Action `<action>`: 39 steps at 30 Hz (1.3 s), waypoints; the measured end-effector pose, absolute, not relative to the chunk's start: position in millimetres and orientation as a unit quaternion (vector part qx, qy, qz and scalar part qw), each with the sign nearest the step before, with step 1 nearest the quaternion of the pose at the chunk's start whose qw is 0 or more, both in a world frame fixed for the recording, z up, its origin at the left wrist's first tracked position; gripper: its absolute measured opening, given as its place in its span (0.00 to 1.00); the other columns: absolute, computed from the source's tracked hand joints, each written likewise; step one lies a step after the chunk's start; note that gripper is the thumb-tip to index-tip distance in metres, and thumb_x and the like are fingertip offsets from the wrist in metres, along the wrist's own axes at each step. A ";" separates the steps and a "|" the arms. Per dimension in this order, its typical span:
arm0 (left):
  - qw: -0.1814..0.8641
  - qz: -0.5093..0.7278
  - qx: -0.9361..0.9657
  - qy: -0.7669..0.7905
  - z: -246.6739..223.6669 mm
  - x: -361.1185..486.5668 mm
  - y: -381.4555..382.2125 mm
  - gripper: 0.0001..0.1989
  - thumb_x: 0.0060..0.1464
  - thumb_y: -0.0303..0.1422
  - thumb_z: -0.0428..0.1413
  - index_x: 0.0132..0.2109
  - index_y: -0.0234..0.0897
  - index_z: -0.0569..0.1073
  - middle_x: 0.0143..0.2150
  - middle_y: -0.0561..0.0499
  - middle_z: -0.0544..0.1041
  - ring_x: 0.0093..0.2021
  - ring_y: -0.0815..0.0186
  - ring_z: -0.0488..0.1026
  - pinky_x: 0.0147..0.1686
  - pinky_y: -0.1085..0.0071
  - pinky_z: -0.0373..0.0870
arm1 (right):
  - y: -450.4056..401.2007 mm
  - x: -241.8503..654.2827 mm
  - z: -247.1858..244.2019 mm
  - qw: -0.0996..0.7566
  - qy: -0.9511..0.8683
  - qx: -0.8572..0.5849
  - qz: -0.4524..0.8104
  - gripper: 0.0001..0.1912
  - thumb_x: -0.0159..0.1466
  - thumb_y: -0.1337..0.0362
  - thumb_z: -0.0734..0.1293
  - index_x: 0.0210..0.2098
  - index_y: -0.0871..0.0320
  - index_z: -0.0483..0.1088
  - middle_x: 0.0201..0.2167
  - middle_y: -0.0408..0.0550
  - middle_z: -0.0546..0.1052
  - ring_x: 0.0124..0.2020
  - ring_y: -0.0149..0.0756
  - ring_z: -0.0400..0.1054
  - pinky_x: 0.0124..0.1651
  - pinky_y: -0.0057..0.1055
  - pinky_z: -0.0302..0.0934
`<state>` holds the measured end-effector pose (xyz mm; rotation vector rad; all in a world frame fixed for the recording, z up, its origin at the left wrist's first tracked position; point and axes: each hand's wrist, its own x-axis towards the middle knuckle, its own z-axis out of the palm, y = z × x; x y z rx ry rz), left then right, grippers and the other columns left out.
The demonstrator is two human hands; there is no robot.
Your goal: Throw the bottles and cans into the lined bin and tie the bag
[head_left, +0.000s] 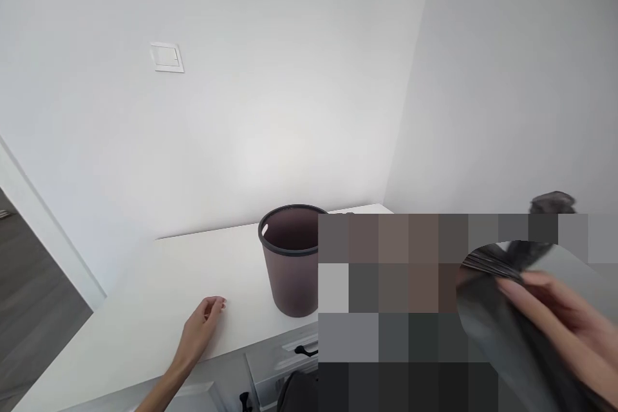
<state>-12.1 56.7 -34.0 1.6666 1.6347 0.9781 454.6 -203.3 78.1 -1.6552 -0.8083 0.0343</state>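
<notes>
My left hand [199,328] is over the front part of a white tabletop [203,270], its fingers loosely curled together with nothing visible in them. At the right, my right hand [562,309] pinches a black plastic bag [492,262], which is gathered into folds at the fingers. A dark tuft of the bag [553,201] sticks up above. Between my hands, a brownish-purple trash bin [292,277] with a black rim stands upright on the tabletop, apart from my left hand. The bin's right side is hidden by a pixelated block.
Below the tabletop are grey drawer fronts [275,360] with black handles [305,351]. A light switch [167,57] is on the white wall behind. Dark flooring [33,309] lies beyond the left edge. Pixelation covers much of the lower right.
</notes>
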 end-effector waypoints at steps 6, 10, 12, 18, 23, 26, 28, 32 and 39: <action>0.208 0.327 0.700 0.599 -57.8 19.4 76.0 0.24 0.61 0.53 0.47 0.41 0.40 0.78 0.41 0.45 0.83 0.41 0.52 0.78 0.41 0.60 0.72 | -86.8 478.8 23.4 0.616 -0.291 -0.730 -0.049 0.26 0.60 0.37 0.65 0.37 0.55 0.68 0.32 0.52 0.78 0.31 0.42 0.70 0.38 0.39 0.61; 0.192 0.313 0.713 0.597 -64.6 15.8 76.4 0.24 0.63 0.53 0.45 0.42 0.41 0.79 0.40 0.47 0.82 0.40 0.53 0.78 0.39 0.62 0.71 | -30.6 502.5 -29.7 0.597 -0.272 -0.748 -0.102 0.23 0.65 0.41 0.62 0.38 0.56 0.65 0.33 0.53 0.76 0.32 0.43 0.68 0.41 0.40 0.60; 0.186 0.305 0.715 0.602 -64.8 15.1 75.9 0.25 0.63 0.53 0.45 0.42 0.42 0.79 0.39 0.47 0.82 0.40 0.54 0.78 0.39 0.62 0.71 | -12.8 505.9 -48.2 0.573 -0.284 -0.761 -0.112 0.22 0.66 0.41 0.60 0.38 0.56 0.65 0.33 0.53 0.74 0.35 0.46 0.68 0.41 0.41 0.59; 0.188 0.292 0.713 0.609 -62.3 19.5 77.9 0.26 0.64 0.54 0.44 0.42 0.42 0.79 0.38 0.47 0.82 0.39 0.54 0.77 0.38 0.62 0.70 | 4.5 469.7 -84.0 0.595 -0.282 -0.750 -0.061 0.28 0.66 0.41 0.63 0.49 0.61 0.66 0.42 0.57 0.72 0.39 0.46 0.68 0.43 0.42 0.63; 0.192 0.288 0.708 0.616 -64.3 19.2 80.3 0.26 0.64 0.55 0.45 0.42 0.42 0.79 0.38 0.48 0.81 0.38 0.55 0.77 0.38 0.62 0.70 | -15.9 392.8 -103.5 0.624 -0.344 -0.694 -0.106 0.29 0.68 0.48 0.64 0.59 0.62 0.61 0.51 0.62 0.67 0.53 0.51 0.64 0.48 0.43 0.66; 0.196 0.288 0.705 0.617 -65.7 18.9 81.0 0.27 0.63 0.56 0.45 0.42 0.42 0.79 0.37 0.48 0.81 0.37 0.56 0.76 0.38 0.63 0.70 | -19.4 354.0 -105.7 0.610 -0.418 -0.669 -0.076 0.20 0.70 0.54 0.63 0.57 0.57 0.63 0.56 0.62 0.66 0.54 0.49 0.65 0.49 0.42 0.66; 0.198 0.285 0.704 0.619 -66.3 19.0 81.2 0.26 0.63 0.56 0.45 0.42 0.42 0.79 0.37 0.49 0.81 0.37 0.56 0.76 0.38 0.63 0.70 | -10.1 342.5 -104.4 0.592 -0.488 -0.642 -0.008 0.14 0.72 0.57 0.60 0.53 0.55 0.66 0.52 0.58 0.70 0.48 0.44 0.68 0.47 0.41 0.67; 0.201 0.284 0.701 0.622 -65.3 19.5 80.1 0.26 0.63 0.55 0.46 0.42 0.43 0.79 0.37 0.49 0.81 0.37 0.56 0.76 0.38 0.63 0.69 | 26.5 360.0 -107.5 0.589 -0.509 -0.623 0.080 0.13 0.70 0.55 0.60 0.46 0.55 0.69 0.45 0.55 0.75 0.41 0.42 0.72 0.44 0.40 0.69; 0.219 0.290 0.701 0.614 -62.7 19.8 77.7 0.26 0.63 0.56 0.45 0.42 0.43 0.79 0.36 0.49 0.81 0.37 0.56 0.76 0.37 0.64 0.68 | 52.6 429.0 -132.3 0.601 -0.400 -0.683 0.107 0.15 0.64 0.52 0.64 0.43 0.57 0.70 0.40 0.55 0.78 0.41 0.45 0.75 0.44 0.40 0.70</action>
